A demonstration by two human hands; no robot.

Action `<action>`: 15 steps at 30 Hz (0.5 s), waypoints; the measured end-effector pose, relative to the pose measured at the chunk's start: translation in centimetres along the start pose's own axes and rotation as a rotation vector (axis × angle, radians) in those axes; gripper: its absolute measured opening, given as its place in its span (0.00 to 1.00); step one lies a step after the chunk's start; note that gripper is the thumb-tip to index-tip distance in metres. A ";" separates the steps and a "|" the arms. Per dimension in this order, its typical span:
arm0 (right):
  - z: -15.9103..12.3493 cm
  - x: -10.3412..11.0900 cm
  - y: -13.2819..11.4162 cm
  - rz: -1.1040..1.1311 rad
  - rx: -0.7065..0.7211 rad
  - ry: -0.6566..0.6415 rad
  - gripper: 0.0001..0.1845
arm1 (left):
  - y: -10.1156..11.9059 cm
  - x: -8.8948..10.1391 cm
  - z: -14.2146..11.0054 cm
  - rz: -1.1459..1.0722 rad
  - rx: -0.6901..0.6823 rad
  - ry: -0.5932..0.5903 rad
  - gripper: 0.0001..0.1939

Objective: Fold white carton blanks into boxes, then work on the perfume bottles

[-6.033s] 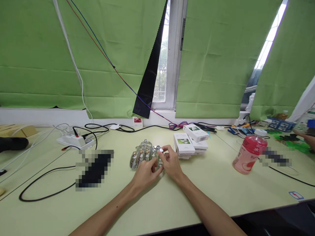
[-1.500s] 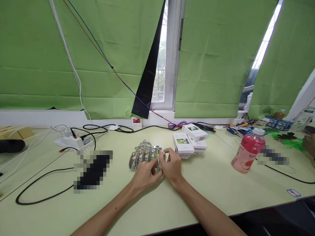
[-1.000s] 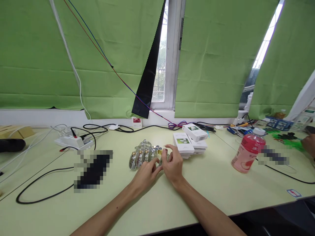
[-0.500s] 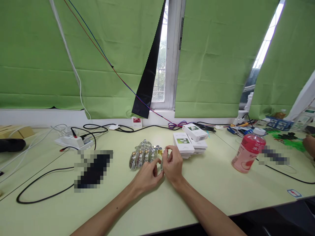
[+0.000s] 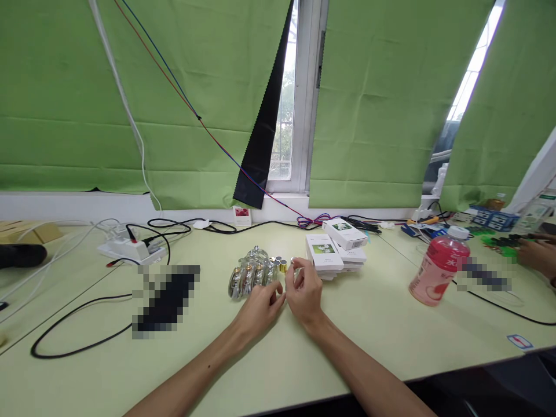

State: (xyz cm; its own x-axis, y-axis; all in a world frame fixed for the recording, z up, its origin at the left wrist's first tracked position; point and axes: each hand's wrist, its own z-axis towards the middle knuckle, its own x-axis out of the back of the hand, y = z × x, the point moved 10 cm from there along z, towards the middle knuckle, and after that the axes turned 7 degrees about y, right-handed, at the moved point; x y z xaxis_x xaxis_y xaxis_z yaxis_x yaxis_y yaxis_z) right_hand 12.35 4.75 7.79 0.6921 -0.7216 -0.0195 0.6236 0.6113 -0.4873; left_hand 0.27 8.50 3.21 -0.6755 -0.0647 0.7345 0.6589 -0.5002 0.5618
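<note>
My right hand [image 5: 306,292] is closed around a small silver metal piece [image 5: 292,262]; only its upper edge shows past my fingers. My left hand [image 5: 259,308] is beside it, fingers curled and thumb and forefinger close together near the right fingertips. Whatever those left fingers pinch, if anything, is hidden. Just beyond my left hand, several shiny rounded silver pieces [image 5: 248,281] with gold-coloured tips stand in a row, with more silver ones [image 5: 255,255] behind. Between them and my right hand are a few short metal cylinders [image 5: 283,266], some gold-sided.
White boxes [image 5: 325,253] are stacked behind my right hand. A pink drink bottle [image 5: 439,269] stands at the right. To the left lie a blurred dark object [image 5: 167,301], a black cable and a power strip [image 5: 134,252]. Another person's hand [image 5: 537,255] is at the far right.
The silver piece between my hands has turned and is now mostly hidden by my right fingers. My left fingertips have drawn slightly back. At the far right, the other person's hand has reached further in.
</note>
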 end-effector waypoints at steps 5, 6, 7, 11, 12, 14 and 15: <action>-0.5 -1.0 -1.2 -0.044 0.112 -0.105 0.07 | 0.4 -0.1 0.0 -0.033 -0.029 -0.020 0.10; -0.6 -1.2 -1.4 -0.060 0.130 -0.127 0.07 | 0.4 0.0 0.0 -0.031 -0.031 -0.020 0.10; -0.8 -1.4 -1.6 -0.077 0.146 -0.151 0.07 | 0.2 -0.1 0.0 -0.024 -0.028 -0.019 0.09; -1.4 -2.4 -2.1 -0.152 0.177 -0.249 0.08 | -0.4 -0.3 0.1 0.014 -0.009 -0.023 0.08; -1.5 -2.6 -2.1 -0.172 0.176 -0.264 0.08 | -0.4 -0.3 0.1 0.016 -0.009 -0.026 0.08; -1.6 -2.8 -1.9 -0.211 0.172 -0.277 0.08 | -0.6 -0.4 0.1 0.017 -0.005 -0.027 0.08; -1.6 -2.9 -1.8 -0.228 0.168 -0.279 0.08 | -0.7 -0.4 0.1 0.018 -0.003 -0.025 0.08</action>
State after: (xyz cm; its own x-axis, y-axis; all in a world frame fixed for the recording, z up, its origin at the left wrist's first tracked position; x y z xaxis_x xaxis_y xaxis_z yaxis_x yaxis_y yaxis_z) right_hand 8.64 5.19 7.38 0.5867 -0.7432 0.3216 0.8075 0.5071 -0.3013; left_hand 0.13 8.98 2.56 -0.6548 -0.0521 0.7540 0.6699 -0.5019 0.5471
